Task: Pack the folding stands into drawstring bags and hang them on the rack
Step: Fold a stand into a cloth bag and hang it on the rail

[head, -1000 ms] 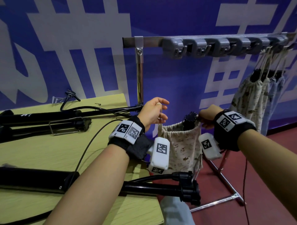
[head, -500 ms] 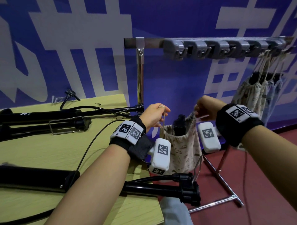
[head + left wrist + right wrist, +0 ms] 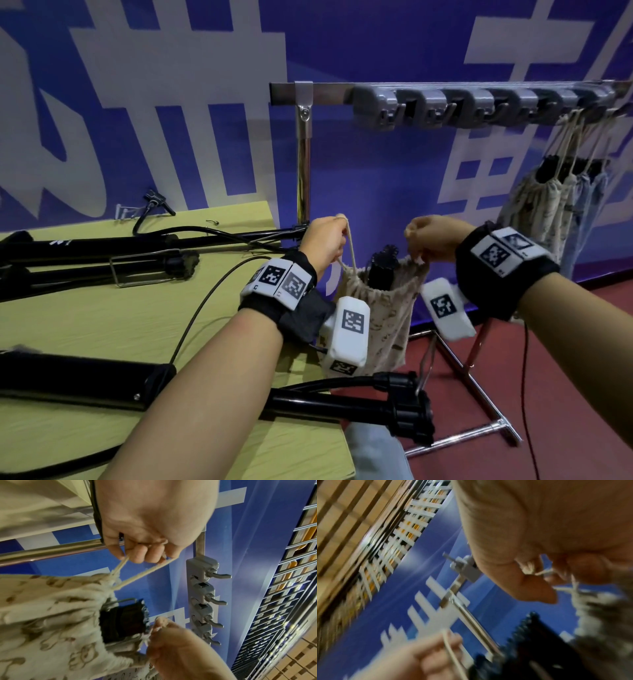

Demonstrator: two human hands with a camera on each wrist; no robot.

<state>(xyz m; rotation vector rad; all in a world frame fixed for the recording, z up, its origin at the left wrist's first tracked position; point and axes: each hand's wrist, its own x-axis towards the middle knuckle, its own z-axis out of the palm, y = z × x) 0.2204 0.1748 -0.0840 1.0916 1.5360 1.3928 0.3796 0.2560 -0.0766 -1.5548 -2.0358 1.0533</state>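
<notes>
Hanging between the two hands, head view: one patterned drawstring bag [image 3: 383, 308], holding a black folding stand [image 3: 382, 270] whose top sticks out of the mouth. Left hand [image 3: 323, 241] fingers curled round the cord [image 3: 350, 245]; right hand [image 3: 435, 236] pinching the opposite rim.

Left wrist view: fingers [image 3: 139, 555] clamped on the cord, bag mouth just below them, stand inside.

Right wrist view, blurred: fingertips [image 3: 537, 589] together on cord.
</notes>
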